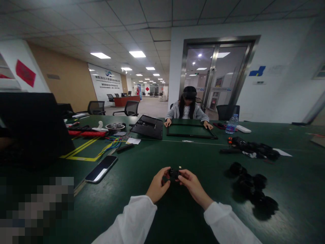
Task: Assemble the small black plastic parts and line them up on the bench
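Note:
Above the green table, my left hand [158, 185] and my right hand [193, 187] hold a small black part [174, 173] between them. Fingers and thumb of each hand close on opposite sides of it. The part is dark and blocky, too small to name, and the fingertips cover its ends. Just beyond it is a tiny pale piece [180, 167]. To the right of my hands lies a cluster of black round parts [251, 186], several of them, blurred. A phone [101, 169] rests on the left.
Across the green table [152, 156] a person [188, 105] holds a black rectangular frame [191, 136]. Left of it sits a black panel [148, 126], with coloured wires [109, 146] and a metal dish [115, 126] nearby. A water bottle [231, 124] and black tools [254, 148] are at right.

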A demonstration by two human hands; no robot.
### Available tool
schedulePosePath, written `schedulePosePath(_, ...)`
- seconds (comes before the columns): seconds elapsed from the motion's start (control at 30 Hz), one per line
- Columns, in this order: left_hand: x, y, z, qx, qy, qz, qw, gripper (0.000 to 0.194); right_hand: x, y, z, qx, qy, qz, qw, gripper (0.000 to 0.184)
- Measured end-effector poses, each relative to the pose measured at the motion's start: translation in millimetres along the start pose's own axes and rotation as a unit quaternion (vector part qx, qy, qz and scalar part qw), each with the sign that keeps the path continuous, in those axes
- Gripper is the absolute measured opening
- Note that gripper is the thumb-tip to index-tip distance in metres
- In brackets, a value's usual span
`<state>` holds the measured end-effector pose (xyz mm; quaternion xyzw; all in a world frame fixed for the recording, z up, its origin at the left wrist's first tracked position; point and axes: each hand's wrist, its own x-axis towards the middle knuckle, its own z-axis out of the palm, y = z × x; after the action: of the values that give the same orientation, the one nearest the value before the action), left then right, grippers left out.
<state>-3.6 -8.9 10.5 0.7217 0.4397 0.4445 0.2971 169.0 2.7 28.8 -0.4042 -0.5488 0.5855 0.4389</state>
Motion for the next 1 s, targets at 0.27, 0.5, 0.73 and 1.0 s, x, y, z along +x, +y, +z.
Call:
schedulePosePath(0.27,1.6,-1.7,0.4,0.020,0.026,-0.016,0.999,0.036,0.8,6.2,-5.1,-0.020,-0.049,-0.025,0.998,0.026)
schedulePosePath(0.5,1.7,0.7,-0.1,0.031,0.031,-0.045,0.998,0.027,-2.6,-1.2,-4.6,-0.029,-0.054,-0.011,0.998,0.024)
schedulePosePath(0.73,3.9,1.2,0.5,0.017,0.047,-0.054,0.997,0.019,-3.6,-3.3,-3.6,-0.031,-0.070,-0.011,0.997,0.022)
schedulePosePath(1.0,4.6,1.6,0.7,0.001,0.060,-0.049,0.997,0.016,-5.1,-1.5,-4.9,-0.063,-0.102,0.005,0.993,0.026)
